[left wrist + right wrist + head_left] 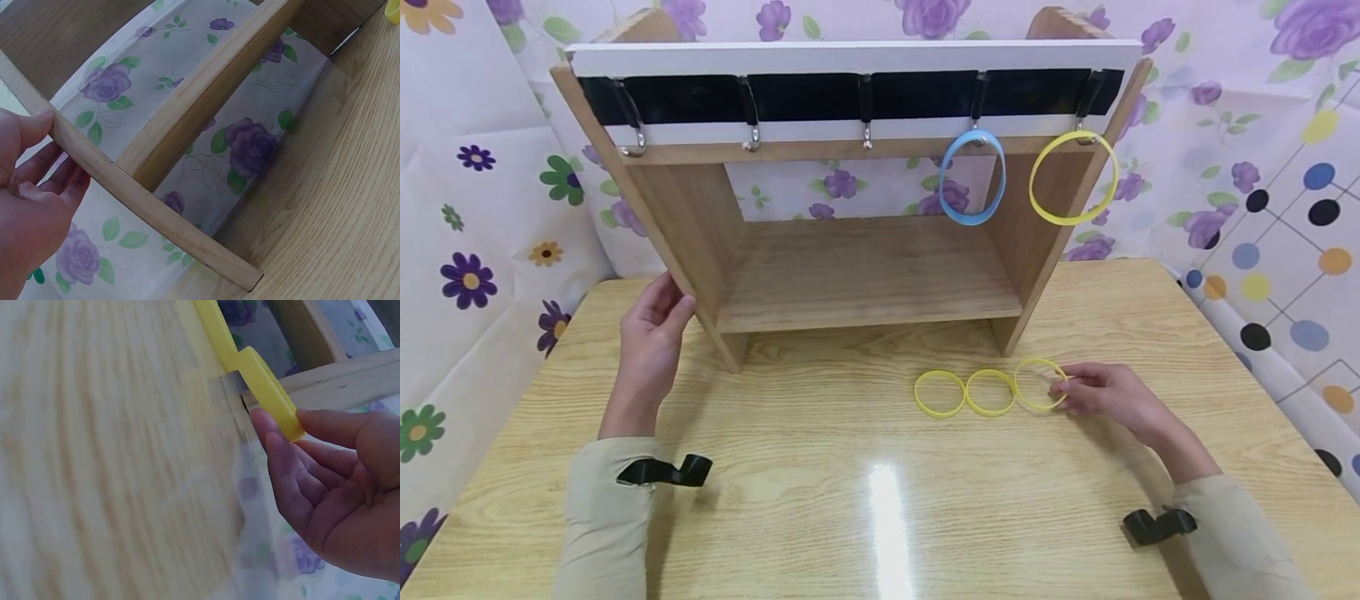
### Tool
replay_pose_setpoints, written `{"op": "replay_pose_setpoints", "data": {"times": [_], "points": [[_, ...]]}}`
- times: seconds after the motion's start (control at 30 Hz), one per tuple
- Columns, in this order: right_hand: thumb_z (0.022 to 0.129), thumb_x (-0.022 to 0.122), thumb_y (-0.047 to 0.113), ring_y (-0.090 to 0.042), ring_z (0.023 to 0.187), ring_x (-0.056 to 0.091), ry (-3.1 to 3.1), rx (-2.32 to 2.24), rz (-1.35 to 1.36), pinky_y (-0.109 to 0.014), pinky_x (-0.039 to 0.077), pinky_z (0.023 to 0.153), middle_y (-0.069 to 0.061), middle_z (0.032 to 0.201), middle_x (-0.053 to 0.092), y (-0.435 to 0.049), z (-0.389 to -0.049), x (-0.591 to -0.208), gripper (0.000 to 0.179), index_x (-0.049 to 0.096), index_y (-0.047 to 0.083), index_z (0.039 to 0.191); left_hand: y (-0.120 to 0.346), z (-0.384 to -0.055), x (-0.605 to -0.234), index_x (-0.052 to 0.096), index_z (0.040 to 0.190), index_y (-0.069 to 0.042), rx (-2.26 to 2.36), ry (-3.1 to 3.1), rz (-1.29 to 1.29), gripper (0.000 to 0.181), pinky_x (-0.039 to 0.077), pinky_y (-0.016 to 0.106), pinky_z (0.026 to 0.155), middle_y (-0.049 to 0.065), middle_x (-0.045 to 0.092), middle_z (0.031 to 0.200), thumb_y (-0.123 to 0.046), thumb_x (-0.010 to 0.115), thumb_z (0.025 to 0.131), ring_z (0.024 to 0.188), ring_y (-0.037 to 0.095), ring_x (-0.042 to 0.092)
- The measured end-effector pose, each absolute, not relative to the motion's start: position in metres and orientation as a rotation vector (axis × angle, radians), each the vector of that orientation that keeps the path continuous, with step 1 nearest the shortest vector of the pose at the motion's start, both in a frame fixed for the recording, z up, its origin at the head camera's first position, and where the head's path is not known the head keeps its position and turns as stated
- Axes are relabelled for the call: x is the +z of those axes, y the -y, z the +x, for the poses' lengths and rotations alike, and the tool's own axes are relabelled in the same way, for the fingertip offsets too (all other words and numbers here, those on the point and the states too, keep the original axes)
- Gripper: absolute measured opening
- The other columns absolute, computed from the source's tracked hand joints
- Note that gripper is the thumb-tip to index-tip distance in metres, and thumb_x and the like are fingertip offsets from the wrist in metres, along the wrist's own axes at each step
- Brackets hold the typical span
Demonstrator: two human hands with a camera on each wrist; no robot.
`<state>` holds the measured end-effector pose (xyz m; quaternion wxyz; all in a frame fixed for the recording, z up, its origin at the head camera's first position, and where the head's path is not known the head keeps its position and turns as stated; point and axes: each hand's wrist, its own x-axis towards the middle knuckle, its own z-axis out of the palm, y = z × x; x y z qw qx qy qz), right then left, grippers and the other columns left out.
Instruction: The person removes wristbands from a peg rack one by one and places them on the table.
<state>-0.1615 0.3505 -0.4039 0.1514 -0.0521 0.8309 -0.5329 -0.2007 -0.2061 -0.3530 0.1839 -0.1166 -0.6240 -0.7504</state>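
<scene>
My right hand (1108, 396) pinches the right side of a yellow wristband-like ring (1036, 361) between thumb and fingers, tilted up from the table; the right wrist view shows this yellow ring (270, 394) edge-on. Just left of it, two more yellow rings lie side by side, one ring (990, 414) beside the other ring (938, 415). My left hand (651, 342) grips the left side panel of a wooden shelf (865, 267), thumb at the panel's front edge (100, 159). A blue ring (972, 220) and a yellow ring (1067, 221) hang from the shelf's two right hooks.
Along the shelf's top front runs a white and black rail (805, 98) with several metal hooks, among them a middle hook (867, 133). Shelf and rings stand on a wood-grain table (790, 483). Flower-patterned sheeting (1195, 125) surrounds the table's back and sides.
</scene>
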Motion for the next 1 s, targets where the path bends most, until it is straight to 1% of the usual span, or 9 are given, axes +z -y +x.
{"op": "replay_pose_setpoints", "data": {"times": [0.23,0.37,0.5,0.63,0.8,1.0], "points": [[0.098,0.054,0.007,-0.022,0.085,0.068,-2.389,-1.461,-0.117,-0.032,0.056,0.075,-0.027,0.112,0.064,-0.3533,-0.1636,-0.4056,0.047,0.039,-0.021,0.132,0.2053,-0.2004,-0.353,0.05,0.138,0.001,-2.096,1.781,-0.331,0.041,0.042,0.021,0.095,0.008,0.055,0.126,0.003,0.051,0.097,0.117,0.02,0.048],[0.098,0.058,0.012,-0.022,0.084,0.068,-2.418,-1.45,-0.108,-0.032,0.056,0.075,-0.025,0.109,0.064,-0.3537,-0.1641,-0.4065,0.049,0.042,-0.02,0.132,0.2058,-0.2001,-0.3526,0.049,0.139,0.001,-2.092,1.789,-0.33,0.042,0.042,0.021,0.095,0.008,0.054,0.128,0.003,0.051,0.097,0.119,0.02,0.048],[0.097,0.061,0.018,-0.017,0.085,0.068,-2.486,-1.405,-0.093,-0.03,0.056,0.072,-0.022,0.107,0.065,-0.3528,-0.1641,-0.4057,0.051,0.046,-0.017,0.132,0.2062,-0.2,-0.3523,0.048,0.139,0.001,-2.095,1.789,-0.326,0.042,0.041,0.021,0.096,0.009,0.053,0.129,0.003,0.051,0.097,0.12,0.02,0.047],[0.097,0.061,0.019,-0.013,0.087,0.066,-2.582,-1.321,-0.096,-0.028,0.055,0.069,-0.019,0.106,0.067,-0.3517,-0.1646,-0.4044,0.048,0.051,-0.013,0.13,0.2065,-0.1999,-0.3522,0.048,0.139,0.001,-2.1,1.786,-0.322,0.042,0.042,0.021,0.095,0.009,0.054,0.129,0.002,0.051,0.097,0.119,0.021,0.047],[0.097,0.06,0.016,-0.016,0.088,0.066,-2.626,-1.287,-0.131,-0.029,0.056,0.069,-0.022,0.108,0.066,-0.351,-0.1655,-0.4025,0.045,0.052,-0.014,0.129,0.2065,-0.2,-0.3518,0.048,0.139,0.001,-2.107,1.777,-0.323,0.042,0.041,0.021,0.095,0.009,0.054,0.129,0.002,0.052,0.097,0.119,0.02,0.048],[0.098,0.058,0.017,-0.022,0.087,0.064,-2.679,-1.254,-0.163,-0.032,0.056,0.067,-0.022,0.107,0.064,-0.3492,-0.1648,-0.3966,0.045,0.05,-0.012,0.131,0.2062,-0.2001,-0.3515,0.048,0.139,0.002,-2.111,1.771,-0.328,0.042,0.041,0.021,0.096,0.008,0.055,0.127,0.003,0.051,0.097,0.118,0.02,0.048]]}}
